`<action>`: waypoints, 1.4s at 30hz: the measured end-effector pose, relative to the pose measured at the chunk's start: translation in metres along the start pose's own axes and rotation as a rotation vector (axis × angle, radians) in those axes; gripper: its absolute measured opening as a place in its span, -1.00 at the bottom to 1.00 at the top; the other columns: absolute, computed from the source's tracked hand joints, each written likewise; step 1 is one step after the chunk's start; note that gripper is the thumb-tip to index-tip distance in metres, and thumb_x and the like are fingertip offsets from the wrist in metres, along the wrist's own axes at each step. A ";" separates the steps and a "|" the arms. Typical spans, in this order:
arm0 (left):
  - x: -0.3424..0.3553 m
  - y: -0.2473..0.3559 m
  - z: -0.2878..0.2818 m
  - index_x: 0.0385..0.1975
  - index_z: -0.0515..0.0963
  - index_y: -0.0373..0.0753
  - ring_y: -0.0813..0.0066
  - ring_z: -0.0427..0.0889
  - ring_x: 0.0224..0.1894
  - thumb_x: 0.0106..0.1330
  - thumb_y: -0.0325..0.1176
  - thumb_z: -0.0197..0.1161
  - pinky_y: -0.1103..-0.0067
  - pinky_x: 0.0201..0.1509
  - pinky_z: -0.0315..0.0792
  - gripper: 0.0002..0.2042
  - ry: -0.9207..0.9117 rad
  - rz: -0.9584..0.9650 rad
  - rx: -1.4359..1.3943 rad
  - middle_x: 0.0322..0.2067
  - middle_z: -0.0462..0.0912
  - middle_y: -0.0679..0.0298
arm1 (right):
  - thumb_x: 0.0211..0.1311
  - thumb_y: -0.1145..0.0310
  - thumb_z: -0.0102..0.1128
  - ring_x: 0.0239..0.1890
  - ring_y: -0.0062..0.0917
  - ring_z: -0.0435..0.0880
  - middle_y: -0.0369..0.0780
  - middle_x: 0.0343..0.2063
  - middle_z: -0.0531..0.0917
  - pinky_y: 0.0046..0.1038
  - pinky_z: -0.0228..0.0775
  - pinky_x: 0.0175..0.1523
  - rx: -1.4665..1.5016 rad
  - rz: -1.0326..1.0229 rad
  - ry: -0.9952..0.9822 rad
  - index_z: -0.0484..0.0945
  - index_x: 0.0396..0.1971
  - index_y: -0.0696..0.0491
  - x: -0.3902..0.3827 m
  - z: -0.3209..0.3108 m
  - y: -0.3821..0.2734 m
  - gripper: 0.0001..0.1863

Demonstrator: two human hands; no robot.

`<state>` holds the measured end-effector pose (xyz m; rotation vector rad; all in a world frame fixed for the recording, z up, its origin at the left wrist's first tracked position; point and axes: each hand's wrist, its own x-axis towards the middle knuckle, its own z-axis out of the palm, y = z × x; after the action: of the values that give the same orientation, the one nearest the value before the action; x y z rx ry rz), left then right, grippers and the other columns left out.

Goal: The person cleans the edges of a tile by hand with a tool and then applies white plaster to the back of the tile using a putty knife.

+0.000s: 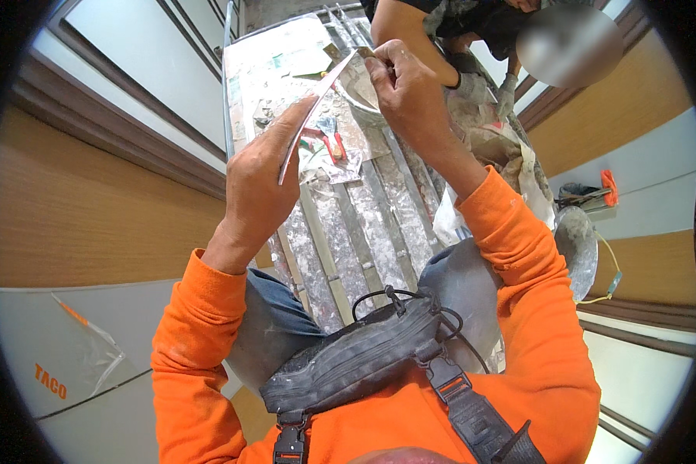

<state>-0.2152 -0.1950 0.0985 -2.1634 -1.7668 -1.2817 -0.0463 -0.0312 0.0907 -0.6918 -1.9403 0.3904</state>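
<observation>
My left hand (264,166) grips a thin white flat piece (315,116), tilted and seen nearly edge-on. Its fingers run along the piece, partly hidden behind it. Closed and raised, my right hand (402,81) is at the upper end of that piece. A small flat brownish tool end (365,52) shows at its fingers; the rest is hidden in the grip. Below and behind the hands stands a bucket (373,116) with a pale rim, partly covered by my right hand. Red-handled pliers or cutters (335,145) lie on the platform left of the bucket.
I sit on a dusty slatted metal platform (359,224). A co-worker (472,39) leans in at the far right, a gloved hand (506,97) low. Crumpled bags (510,151) lie along the right side. Another bucket (576,247) is beyond my right arm. Panelled walls (100,209) flank both sides.
</observation>
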 end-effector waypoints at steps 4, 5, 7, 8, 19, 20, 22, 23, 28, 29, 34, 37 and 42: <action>0.001 0.002 0.000 0.27 0.48 -0.23 0.14 0.70 0.08 0.48 -0.49 0.07 0.40 0.06 0.58 -0.63 -0.007 0.004 0.003 0.08 0.64 -0.03 | 0.36 0.35 0.20 -0.37 -0.09 0.66 -0.05 -0.43 0.63 -0.17 0.46 -0.26 -0.014 -0.019 0.031 0.48 -0.28 0.08 -0.001 0.002 0.003 -0.87; 0.001 0.002 0.001 0.26 0.48 -0.23 0.14 0.69 0.08 0.48 -0.49 0.07 0.39 0.07 0.58 -0.63 -0.012 -0.008 -0.008 0.09 0.64 -0.03 | 0.36 0.35 0.20 -0.37 -0.10 0.66 -0.06 -0.43 0.63 -0.17 0.46 -0.27 -0.023 -0.024 0.050 0.48 -0.28 0.08 -0.001 0.001 0.004 -0.87; 0.001 0.000 0.002 0.26 0.49 -0.21 0.13 0.71 0.05 0.48 -0.48 0.08 0.39 0.04 0.60 -0.63 0.009 0.033 0.027 0.07 0.65 -0.03 | 0.35 0.35 0.21 -0.39 -0.11 0.66 -0.07 -0.42 0.63 -0.18 0.47 -0.29 -0.049 -0.041 0.043 0.49 -0.28 0.07 -0.001 -0.002 0.001 -0.87; 0.001 -0.001 0.002 0.26 0.49 -0.21 0.13 0.72 0.03 0.47 -0.48 0.08 0.38 0.02 0.61 -0.63 0.020 0.053 0.047 0.07 0.65 -0.03 | 0.35 0.35 0.21 -0.40 -0.11 0.66 -0.08 -0.42 0.63 -0.19 0.48 -0.31 -0.060 -0.049 0.039 0.49 -0.28 0.07 -0.001 -0.003 -0.001 -0.87; 0.000 -0.008 -0.003 0.22 0.52 -0.22 0.20 0.77 -0.08 0.48 -0.44 0.11 0.43 -0.10 0.64 -0.66 0.037 -0.005 0.083 0.02 0.69 0.00 | 0.35 0.36 0.21 -0.45 -0.13 0.66 -0.09 -0.49 0.62 -0.17 0.49 -0.34 0.074 -0.068 0.030 0.52 -0.27 0.06 -0.006 0.009 -0.024 -0.90; 0.001 -0.008 -0.001 0.22 0.53 -0.23 0.20 0.77 -0.08 0.48 -0.44 0.11 0.44 -0.10 0.64 -0.66 0.057 0.013 0.063 0.01 0.69 0.00 | 0.34 0.37 0.20 -0.44 -0.12 0.66 -0.09 -0.46 0.62 -0.17 0.49 -0.35 0.025 -0.067 0.048 0.52 -0.27 0.06 -0.001 0.007 -0.014 -0.90; 0.002 -0.006 -0.002 0.21 0.53 -0.26 0.20 0.76 -0.04 0.49 -0.44 0.10 0.46 -0.08 0.63 -0.67 0.047 0.018 0.037 0.03 0.68 0.00 | 0.33 0.38 0.20 -0.43 -0.12 0.66 -0.08 -0.42 0.63 -0.17 0.49 -0.35 -0.020 -0.093 0.026 0.51 -0.26 0.07 -0.003 0.008 -0.008 -0.90; 0.001 -0.005 -0.003 0.21 0.53 -0.27 0.19 0.75 -0.02 0.49 -0.44 0.10 0.47 -0.07 0.63 -0.67 0.041 0.018 0.027 0.03 0.68 0.01 | 0.32 0.39 0.21 -0.43 -0.12 0.67 -0.08 -0.41 0.63 -0.18 0.50 -0.34 -0.017 -0.121 -0.015 0.51 -0.25 0.07 -0.009 0.011 -0.010 -0.89; 0.002 -0.007 -0.001 0.18 0.54 -0.30 0.38 0.75 -0.11 0.43 -0.46 0.19 0.51 -0.09 0.61 -0.66 0.173 -0.149 -0.195 -0.07 0.73 0.02 | 0.36 0.37 0.17 -0.39 -0.11 0.69 -0.06 -0.38 0.62 -0.21 0.55 -0.30 0.153 -0.216 -0.201 0.50 -0.24 0.10 -0.037 0.018 -0.050 -0.88; 0.001 -0.005 -0.002 0.16 0.55 -0.35 0.43 0.74 -0.11 0.44 -0.45 0.18 0.53 -0.09 0.60 -0.67 0.199 -0.217 -0.260 -0.08 0.74 0.03 | 0.37 0.37 0.16 -0.39 -0.10 0.68 -0.05 -0.38 0.62 -0.20 0.54 -0.30 0.159 -0.165 -0.160 0.49 -0.23 0.11 -0.036 0.019 -0.045 -0.87; -0.004 -0.007 -0.016 0.02 0.58 -0.46 0.53 0.64 -0.16 0.42 -0.45 0.22 0.60 -0.02 0.50 -0.73 0.144 -0.527 -0.564 -0.17 0.73 0.18 | 0.38 0.39 0.09 -0.34 -0.01 0.64 0.04 -0.42 0.61 -0.11 0.46 -0.21 0.126 0.073 -0.032 0.47 -0.26 0.19 -0.012 0.013 -0.025 -0.85; -0.003 -0.004 -0.012 0.00 0.59 -0.46 0.54 0.64 -0.16 0.42 -0.45 0.22 0.60 -0.02 0.48 -0.75 0.123 -0.553 -0.619 -0.17 0.73 0.19 | 0.34 0.43 0.08 -0.31 0.03 0.63 0.08 -0.42 0.61 -0.06 0.44 -0.15 0.047 0.010 -0.011 0.48 -0.30 0.21 0.000 0.015 -0.018 -0.86; -0.005 -0.001 -0.006 0.02 0.58 -0.46 0.56 0.63 -0.14 0.42 -0.44 0.23 0.62 -0.01 0.49 -0.73 0.083 -0.539 -0.675 -0.14 0.72 0.17 | 0.35 0.41 0.11 -0.32 0.04 0.65 0.08 -0.44 0.63 -0.07 0.47 -0.18 -0.060 -0.024 -0.088 0.49 -0.35 0.23 0.002 0.012 -0.011 -0.83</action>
<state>-0.2197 -0.2017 0.0988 -1.8729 -2.2004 -2.3410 -0.0610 -0.0388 0.0927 -0.6997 -2.0484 0.3545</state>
